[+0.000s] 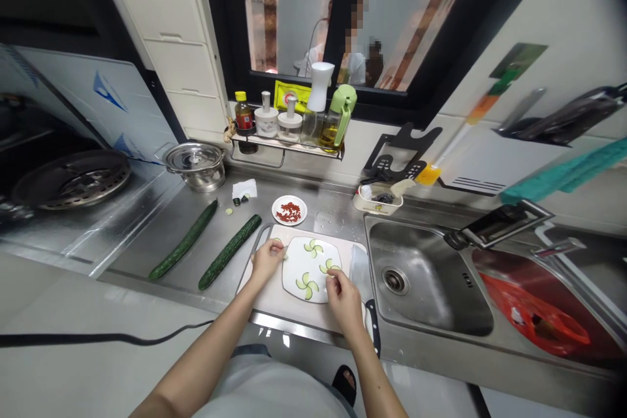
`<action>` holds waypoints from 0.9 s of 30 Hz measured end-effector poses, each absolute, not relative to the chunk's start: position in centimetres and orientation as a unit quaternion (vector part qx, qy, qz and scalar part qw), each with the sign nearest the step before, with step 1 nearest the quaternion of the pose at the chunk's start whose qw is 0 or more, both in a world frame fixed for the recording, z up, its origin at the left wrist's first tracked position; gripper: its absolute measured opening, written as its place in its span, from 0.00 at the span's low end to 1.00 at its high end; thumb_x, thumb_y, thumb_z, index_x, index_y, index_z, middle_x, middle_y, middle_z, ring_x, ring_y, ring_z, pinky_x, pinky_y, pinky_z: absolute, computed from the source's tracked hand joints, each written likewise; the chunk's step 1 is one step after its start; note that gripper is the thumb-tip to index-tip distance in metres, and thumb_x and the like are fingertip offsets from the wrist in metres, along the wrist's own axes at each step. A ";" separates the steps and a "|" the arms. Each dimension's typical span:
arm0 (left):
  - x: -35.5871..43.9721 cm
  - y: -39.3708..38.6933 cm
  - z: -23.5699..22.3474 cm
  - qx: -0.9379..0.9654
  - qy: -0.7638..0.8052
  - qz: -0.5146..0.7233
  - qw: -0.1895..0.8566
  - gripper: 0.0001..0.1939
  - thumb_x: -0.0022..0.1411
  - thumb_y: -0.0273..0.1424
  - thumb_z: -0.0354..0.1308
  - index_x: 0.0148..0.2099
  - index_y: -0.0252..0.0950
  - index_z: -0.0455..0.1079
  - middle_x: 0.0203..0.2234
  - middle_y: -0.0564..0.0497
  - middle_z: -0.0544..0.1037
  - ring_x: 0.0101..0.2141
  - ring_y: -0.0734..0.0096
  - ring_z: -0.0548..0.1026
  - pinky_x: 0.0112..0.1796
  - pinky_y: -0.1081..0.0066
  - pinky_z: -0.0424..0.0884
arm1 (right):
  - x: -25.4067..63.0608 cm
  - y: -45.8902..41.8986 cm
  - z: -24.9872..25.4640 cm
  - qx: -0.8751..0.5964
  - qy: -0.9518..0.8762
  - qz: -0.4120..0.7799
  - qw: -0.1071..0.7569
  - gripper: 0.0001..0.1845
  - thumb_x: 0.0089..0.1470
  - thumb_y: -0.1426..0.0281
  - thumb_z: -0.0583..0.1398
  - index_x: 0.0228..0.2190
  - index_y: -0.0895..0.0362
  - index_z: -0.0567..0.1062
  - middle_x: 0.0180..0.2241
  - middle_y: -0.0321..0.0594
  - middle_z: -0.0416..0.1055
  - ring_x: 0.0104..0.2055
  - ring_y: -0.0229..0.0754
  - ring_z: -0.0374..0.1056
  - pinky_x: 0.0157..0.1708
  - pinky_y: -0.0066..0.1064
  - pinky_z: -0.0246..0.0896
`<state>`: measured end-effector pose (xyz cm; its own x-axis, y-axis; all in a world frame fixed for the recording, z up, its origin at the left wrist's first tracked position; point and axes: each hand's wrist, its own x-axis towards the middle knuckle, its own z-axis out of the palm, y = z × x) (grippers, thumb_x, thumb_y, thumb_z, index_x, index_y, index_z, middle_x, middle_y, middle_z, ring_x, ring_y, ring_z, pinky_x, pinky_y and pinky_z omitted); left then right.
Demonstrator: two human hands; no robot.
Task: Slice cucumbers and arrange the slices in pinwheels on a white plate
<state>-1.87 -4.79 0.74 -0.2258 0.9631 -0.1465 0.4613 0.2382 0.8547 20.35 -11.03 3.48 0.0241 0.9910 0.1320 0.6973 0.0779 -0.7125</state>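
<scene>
Plate (296, 262) lies on the cutting board (271, 304) on the steel desk (166, 215), between the two hands, bearing sliced cucumber as an upper pinwheel (313, 248), a lower pinwheel (307, 285) and a right pinwheel (324, 268). The left hand (267, 261) hangs by the left edge, its grip drawn into a thumb-and-finger pinch on a thin slice (285, 256); the right hand (344, 297) reaches over the opposite edge, its grip bunched at the right pinwheel, though I cannot tell whether a piece is caught between the fingertips. From here, the likeliest slip is a knuckle brushing that pinwheel and knocking its petals out of line, since the fingers are almost upon them. Moist pieces might also cling to the skin and drag as the fingers part. A careless right wrist could meet the knife (359, 264), lying just beside the plate with its handle near the forearm. As for looks, the plate is white and squarish, with rounded corners and a fine dark edge; the cucumber shows pale flesh rimmed in deeper green, slim crescents swirling from shared centres, the right cluster partly hidden by fingers.
</scene>
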 end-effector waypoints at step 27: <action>0.4 -8.0 6.7 0.496 0.567 0.455 0.474 0.14 0.56 0.42 0.56 0.37 0.36 0.68 0.22 0.54 0.73 0.26 0.73 0.70 0.30 0.74 0.64 | 16.8 -7.0 8.2 -0.548 -0.694 0.312 0.349 0.14 0.57 0.63 0.51 0.32 0.57 0.73 0.32 0.41 0.73 0.35 0.40 0.67 0.35 0.28 0.60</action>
